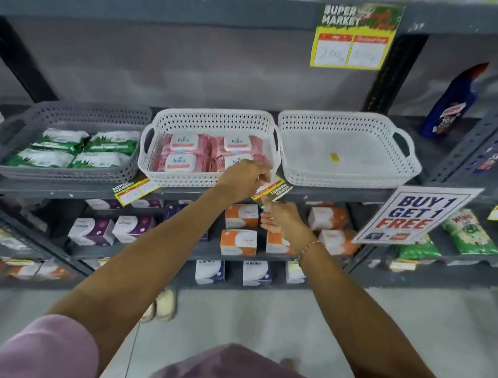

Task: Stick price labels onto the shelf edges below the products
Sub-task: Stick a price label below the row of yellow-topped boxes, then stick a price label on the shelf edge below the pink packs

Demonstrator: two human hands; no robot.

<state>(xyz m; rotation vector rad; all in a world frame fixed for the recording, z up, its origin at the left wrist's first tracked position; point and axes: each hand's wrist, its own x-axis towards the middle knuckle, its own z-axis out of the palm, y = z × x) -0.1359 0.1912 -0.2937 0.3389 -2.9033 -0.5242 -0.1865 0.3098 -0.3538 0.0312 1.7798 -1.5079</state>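
A yellow-and-green price label (275,190) sits tilted at the grey shelf edge (330,195), just below the white basket (214,120) of pink wipe packs (185,151). My left hand (244,178) pinches the label's upper left corner. My right hand (281,216) holds its lower edge from beneath, fingers closed on it. Another price label (136,190) hangs on the same shelf edge below the grey basket (69,115) of green packs.
An empty white basket (351,122) stands to the right. A "Buy 1 Get 1 Free" sign (412,216) hangs at the right. A large supermarket price card (355,36) hangs from the upper shelf. Boxes fill lower shelves. Blue bottles (454,100) stand at far right.
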